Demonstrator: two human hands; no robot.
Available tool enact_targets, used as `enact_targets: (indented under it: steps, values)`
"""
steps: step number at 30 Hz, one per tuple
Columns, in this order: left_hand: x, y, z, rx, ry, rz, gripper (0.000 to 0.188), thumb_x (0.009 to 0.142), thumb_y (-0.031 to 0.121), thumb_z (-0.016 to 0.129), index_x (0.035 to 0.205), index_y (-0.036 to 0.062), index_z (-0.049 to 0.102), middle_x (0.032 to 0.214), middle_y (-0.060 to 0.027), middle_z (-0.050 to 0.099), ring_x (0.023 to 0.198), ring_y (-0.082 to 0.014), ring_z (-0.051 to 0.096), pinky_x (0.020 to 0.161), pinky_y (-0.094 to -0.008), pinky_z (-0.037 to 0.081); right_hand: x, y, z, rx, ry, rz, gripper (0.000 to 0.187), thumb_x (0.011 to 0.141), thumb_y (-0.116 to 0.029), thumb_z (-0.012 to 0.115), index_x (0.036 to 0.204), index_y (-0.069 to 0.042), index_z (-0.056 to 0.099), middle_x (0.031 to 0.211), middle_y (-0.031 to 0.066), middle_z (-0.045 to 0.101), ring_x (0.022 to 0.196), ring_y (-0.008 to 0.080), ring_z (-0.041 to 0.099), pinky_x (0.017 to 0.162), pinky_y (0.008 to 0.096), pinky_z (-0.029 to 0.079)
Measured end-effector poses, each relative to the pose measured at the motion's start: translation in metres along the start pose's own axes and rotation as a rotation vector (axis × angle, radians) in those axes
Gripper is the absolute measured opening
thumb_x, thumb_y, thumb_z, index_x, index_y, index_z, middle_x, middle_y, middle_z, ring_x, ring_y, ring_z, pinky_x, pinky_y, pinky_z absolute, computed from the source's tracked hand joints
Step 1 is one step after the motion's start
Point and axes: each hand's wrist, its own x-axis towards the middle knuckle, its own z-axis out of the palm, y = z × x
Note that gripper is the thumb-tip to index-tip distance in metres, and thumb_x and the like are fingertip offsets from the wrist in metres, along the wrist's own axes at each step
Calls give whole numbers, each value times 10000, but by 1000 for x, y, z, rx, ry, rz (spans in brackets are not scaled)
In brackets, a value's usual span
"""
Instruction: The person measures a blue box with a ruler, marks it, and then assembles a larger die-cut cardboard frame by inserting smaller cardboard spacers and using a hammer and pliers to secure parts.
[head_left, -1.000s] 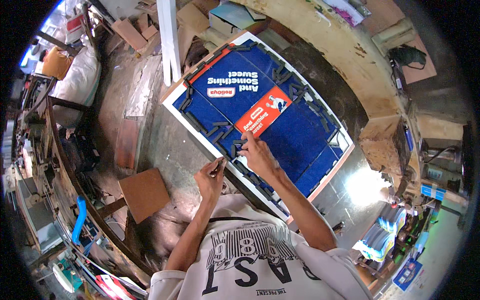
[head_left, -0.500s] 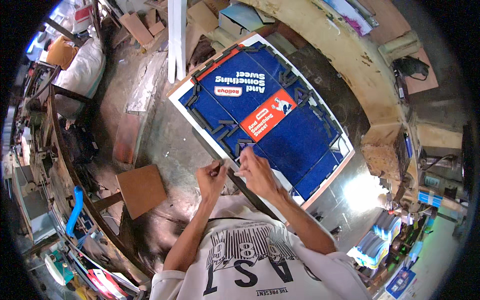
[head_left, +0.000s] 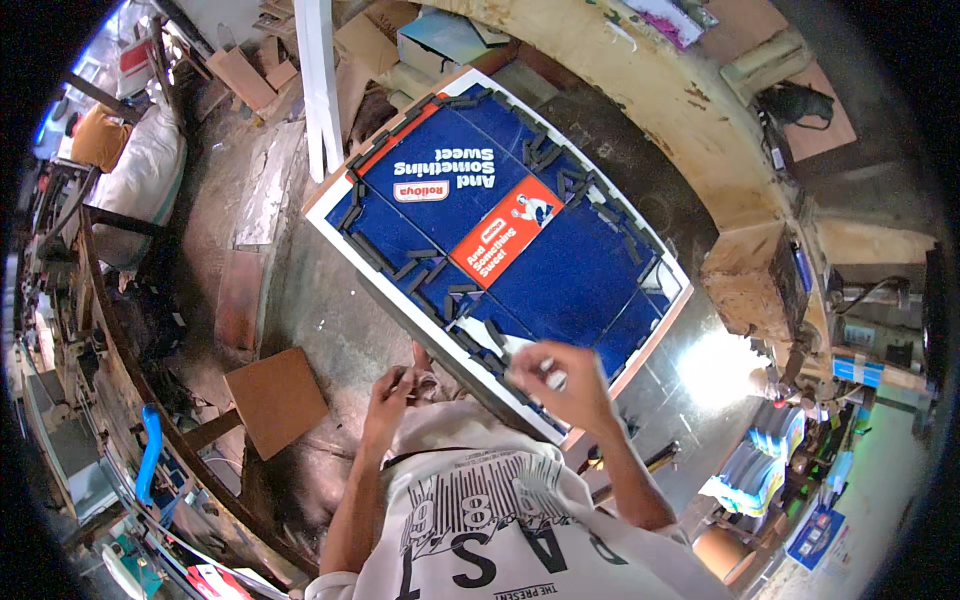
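A worker's right hand [head_left: 572, 388], blurred, fingers bent, appears over the lower edge of a blue board [head_left: 570, 265] at the center of the frame, dark strips [head_left: 374, 252] lying along its borders and a red panel [head_left: 500, 240] across its middle; left of the right hand, the left hand [head_left: 384, 400] has fingers curled; whether either grips anything cannot be told

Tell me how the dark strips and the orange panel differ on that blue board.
Size and shape: the dark strips are short and narrow, while the orange panel is one much larger rectangle.
Look: the strips are plain and dark; the panel is bright orange with white print.
Placement: the strips are many, mostly near the edges at varied angles; the panel sits around the middle.
Shared: both lie on the blue board.
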Motion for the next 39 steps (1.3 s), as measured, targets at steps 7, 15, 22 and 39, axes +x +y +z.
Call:
enact_targets:
  steps: [7, 15, 22, 39]
  values:
    - [30, -91, -78, 559, 275, -2, 220, 972, 165, 514, 954, 19, 679, 752, -74, 643, 690, -177, 595, 641, -336, 488, -79, -107, -100, 149, -417, -574, 175, 804, -65, 711, 978, -49, 721, 851, 90, 708, 718, 151, 675, 630, 305, 530]
    - [-5, -159, -142, 884, 353, -199, 234, 874, 166, 537, 920, -4, 691, 895, -226, 689, 900, -372, 666, 791, -417, 500, -94, -100, -112, 156, -382, -601, 178, 808, -71, 709, 984, -50, 721, 856, 89, 707, 725, 150, 675, 633, 302, 527]
    - [-28, -148, -128, 834, 496, 45, 298, 880, 235, 552, 882, -37, 674, 735, -220, 665, 753, -372, 663, 727, -428, 500, -93, -100, -119, 160, -391, -615, 180, 811, -75, 707, 989, -51, 721, 860, 89, 707, 732, 149, 675, 635, 299, 525]
    - [23, -6, -32, 862, 449, 709, 233, 789, 60, 716, 1000, 32, 622, 1043, -169, 650, 997, -325, 616, 842, -411, 488, 34, 8, 3, -158, 92, -97, 199, 840, -18, 654, 1030, -41, 708, 949, 106, 699, 788, 201, 657, 681, 304, 494]
